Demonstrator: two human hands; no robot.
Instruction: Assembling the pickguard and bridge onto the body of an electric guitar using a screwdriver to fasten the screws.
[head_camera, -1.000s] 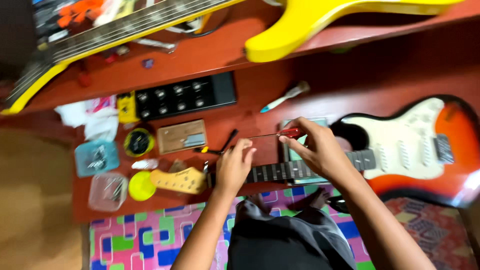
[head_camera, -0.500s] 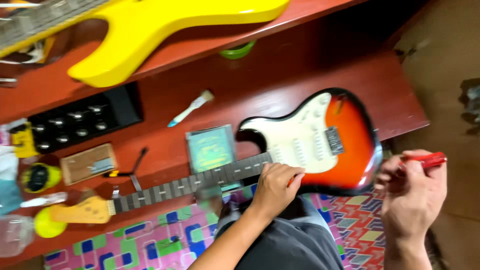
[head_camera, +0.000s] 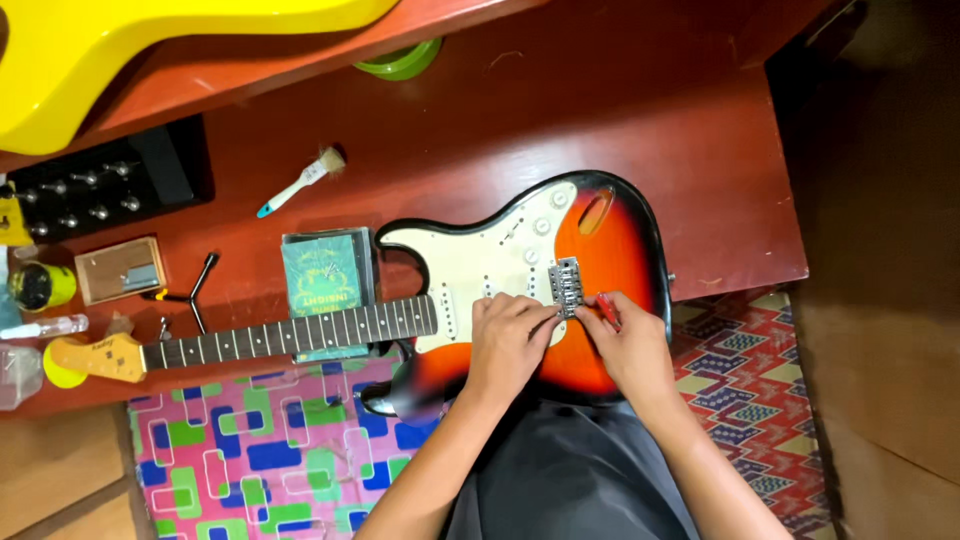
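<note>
Sunburst electric guitar (head_camera: 610, 240) lies flat across the near edge of the red tabletop (head_camera: 600, 120), its body toward 3 o'clock and its neck (head_camera: 290, 335) running out toward 9 o'clock. At the far 9 o'clock end sits the pale wooden headstock (head_camera: 95, 357), with a clear plastic tub (head_camera: 15, 372) and a yellow-lidded round tin (head_camera: 40, 285) close by. Just toward 12 o'clock of the neck lie a small wooden block (head_camera: 120, 270), a black T-shaped wrench (head_camera: 195, 292) and a green square packet (head_camera: 322, 275), the packet partly tucked under the neck. Farther toward 12 o'clock rests a black tray of metal pegs (head_camera: 100, 185) and a small brush (head_camera: 300, 182) with a white handle. A yellow guitar body (head_camera: 170, 50) stands on a raised shelf at 11 o'clock, beside a green ring (head_camera: 400, 62).

On the guitar, the cream pickguard (head_camera: 480, 255) covers the middle of the body, and the metal bridge (head_camera: 566, 285) sits just toward 3 o'clock of it. The left hand (head_camera: 510, 345) rests on the body at 6 o'clock of the pickguard, fingers curled, their tips touching the bridge's near edge. The right hand (head_camera: 635, 345) is just beside it toward 3 o'clock, closed around a red-handled screwdriver (head_camera: 607, 310) whose tip points at the bridge. A patterned mat (head_camera: 260, 440) in pink, blue and green lies below the tabletop at 7 o'clock.
</note>
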